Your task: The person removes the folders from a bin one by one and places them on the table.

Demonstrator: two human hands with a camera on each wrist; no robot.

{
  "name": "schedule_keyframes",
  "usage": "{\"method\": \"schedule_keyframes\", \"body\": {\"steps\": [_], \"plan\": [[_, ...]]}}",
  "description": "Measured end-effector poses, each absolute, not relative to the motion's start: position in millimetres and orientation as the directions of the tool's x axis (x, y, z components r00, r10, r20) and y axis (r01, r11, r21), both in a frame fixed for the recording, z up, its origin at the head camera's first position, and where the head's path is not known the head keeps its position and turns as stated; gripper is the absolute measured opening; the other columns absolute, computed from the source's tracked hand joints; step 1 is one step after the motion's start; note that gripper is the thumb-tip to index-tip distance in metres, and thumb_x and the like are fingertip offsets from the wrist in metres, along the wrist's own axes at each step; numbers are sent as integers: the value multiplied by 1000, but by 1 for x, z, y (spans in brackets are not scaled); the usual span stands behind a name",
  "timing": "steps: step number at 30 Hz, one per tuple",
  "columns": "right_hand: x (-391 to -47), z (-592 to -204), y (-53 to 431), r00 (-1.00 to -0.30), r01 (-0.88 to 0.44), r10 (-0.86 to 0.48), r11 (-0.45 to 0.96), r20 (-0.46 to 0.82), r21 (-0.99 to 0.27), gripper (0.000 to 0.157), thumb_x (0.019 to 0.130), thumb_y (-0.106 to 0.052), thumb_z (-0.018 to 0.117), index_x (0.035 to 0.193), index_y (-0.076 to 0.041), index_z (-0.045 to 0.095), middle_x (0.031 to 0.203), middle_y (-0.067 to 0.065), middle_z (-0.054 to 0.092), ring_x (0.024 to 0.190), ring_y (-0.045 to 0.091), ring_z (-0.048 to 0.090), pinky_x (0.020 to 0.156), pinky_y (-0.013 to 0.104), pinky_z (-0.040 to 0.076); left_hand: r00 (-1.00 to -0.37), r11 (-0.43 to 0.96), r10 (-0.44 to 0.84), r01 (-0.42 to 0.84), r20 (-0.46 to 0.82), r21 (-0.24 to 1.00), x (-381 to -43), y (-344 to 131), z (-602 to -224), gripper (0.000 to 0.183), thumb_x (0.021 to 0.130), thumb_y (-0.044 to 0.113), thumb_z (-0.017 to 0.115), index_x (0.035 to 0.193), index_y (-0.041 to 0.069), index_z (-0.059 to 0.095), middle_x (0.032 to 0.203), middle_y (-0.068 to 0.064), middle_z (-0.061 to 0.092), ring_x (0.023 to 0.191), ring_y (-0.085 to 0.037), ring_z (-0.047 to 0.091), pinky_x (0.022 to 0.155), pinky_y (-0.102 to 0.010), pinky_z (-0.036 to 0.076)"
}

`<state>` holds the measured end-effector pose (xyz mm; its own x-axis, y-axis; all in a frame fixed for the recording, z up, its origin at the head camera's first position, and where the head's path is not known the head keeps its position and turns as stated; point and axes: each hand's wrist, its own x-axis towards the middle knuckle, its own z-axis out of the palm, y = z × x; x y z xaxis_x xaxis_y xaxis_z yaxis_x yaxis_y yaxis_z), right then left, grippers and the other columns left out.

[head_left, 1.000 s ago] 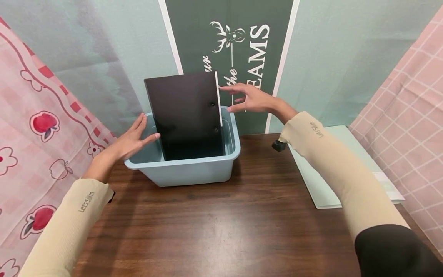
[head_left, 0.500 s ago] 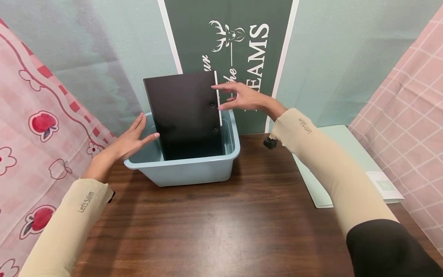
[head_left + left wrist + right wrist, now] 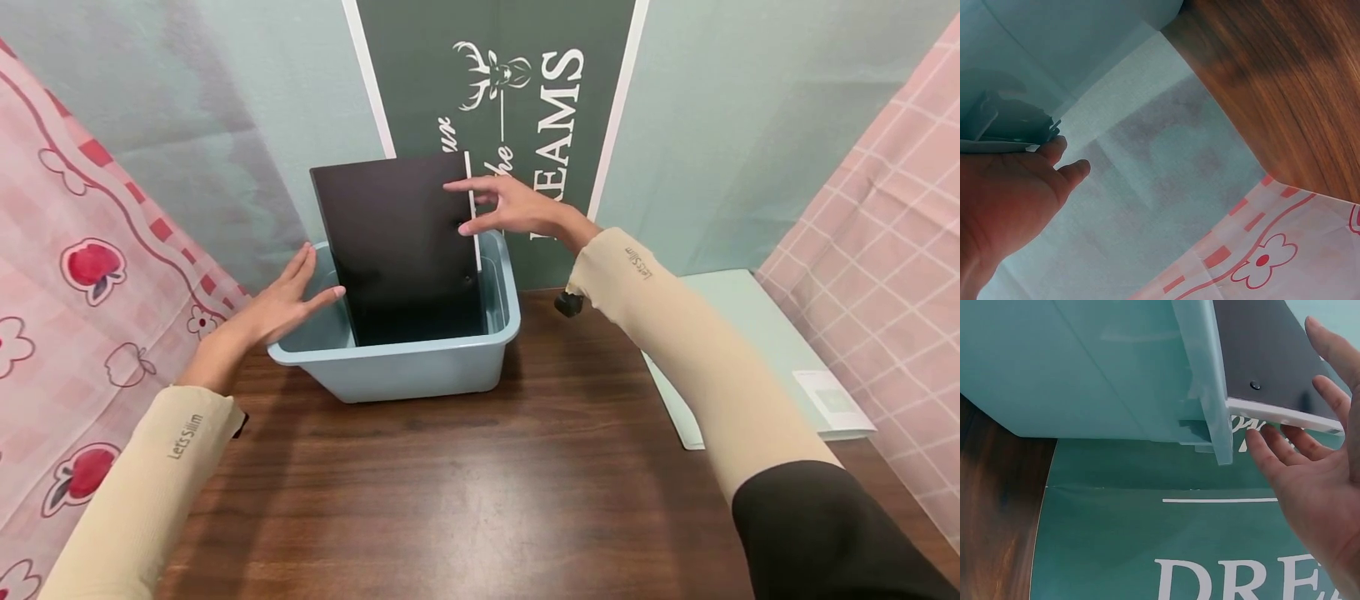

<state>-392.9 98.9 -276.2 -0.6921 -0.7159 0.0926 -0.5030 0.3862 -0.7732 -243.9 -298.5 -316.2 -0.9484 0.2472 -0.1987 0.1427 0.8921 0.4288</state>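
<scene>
A black file folder (image 3: 401,250) with a white right edge and small dark rivets stands tilted back in a light blue plastic tub (image 3: 420,371). My right hand (image 3: 517,206) is at the folder's upper right edge. In the right wrist view, that hand's spread fingers (image 3: 1266,456) lie close along the white edge, not closed round it. My left hand (image 3: 281,308) rests at the tub's left rim, its fingers straight and its thumb stretched toward the folder. The left wrist view shows this hand (image 3: 1013,194) beside the tub wall, with most fingers hidden.
A pale green folder (image 3: 738,333) with a white label lies on the brown wooden table (image 3: 450,500) at the right, partly behind my right forearm. Patterned cloths hang at the left, back and right, and the tub stands near the back cloth (image 3: 502,100).
My right hand has moved left from beside the folder, so its fingers now overlap the folder's right edge. The left hand, tub and folder have stayed nearly still.
</scene>
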Motion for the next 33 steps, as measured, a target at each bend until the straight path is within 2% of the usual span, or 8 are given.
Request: {"method": "schedule_keyframes", "body": {"steps": [10,16,18,20,23,25,28,33], "plan": [[-397,-283,90,-659,-517,-746,358,95,-778,68,91,-21,85,154,-20,59,164,-2,47,156,19,36,128,45,30,-948,888,252,146,-194,436,-248,-300,-318,97,107,67,41,167,17,-17,174,0,-27,163,-36,-10,124,-71,10],[-394,-286,84,-656,-531,-744,334,127,-779,62,90,-11,84,148,-15,64,158,1,55,148,13,41,125,46,33,-949,884,254,150,-186,442,-248,-301,-319,96,108,66,40,167,17,-18,174,0,-27,163,-34,-12,125,-70,8],[-393,-287,82,-659,-541,-740,340,136,-769,60,91,-9,84,147,-15,66,155,1,57,137,11,47,116,39,40,-949,884,254,151,-185,442,-249,-301,-320,96,108,66,39,167,17,-18,174,1,-27,163,-33,-13,125,-69,8],[-391,-288,81,-661,-565,-734,350,156,-747,58,91,-8,83,146,-16,67,150,0,62,108,10,59,100,30,47,-949,882,256,152,-183,445,-249,-302,-320,96,108,66,39,167,16,-18,174,0,-27,163,-33,-14,125,-70,7],[-389,-290,80,-668,-598,-718,363,194,-715,57,90,-9,84,144,-19,69,125,1,72,70,10,44,70,26,39,-950,884,256,154,-180,441,-249,-302,-320,96,108,65,39,167,15,-18,174,-2,-27,163,-32,-15,126,-70,7],[-387,-291,80,-675,-614,-702,365,226,-699,57,90,-9,85,143,-21,70,98,1,72,57,13,34,61,28,36,-950,886,255,155,-179,437,-248,-302,-320,96,108,65,40,167,15,-18,174,-2,-27,163,-32,-15,125,-70,7],[-384,-291,80,-694,-608,-672,354,260,-710,57,89,-8,85,142,-22,71,65,0,56,56,12,33,58,28,35,-950,892,252,155,-183,424,-248,-301,-319,97,108,65,40,167,15,-19,174,-3,-27,163,-32,-14,126,-69,8],[-377,-287,82,-739,-574,-598,316,311,-756,56,89,-3,83,139,-24,73,51,-4,44,54,15,28,53,28,32,-949,900,252,158,-190,406,-248,-300,-318,98,108,66,39,166,13,-20,174,-5,-27,163,-35,-13,125,-70,8]]}}
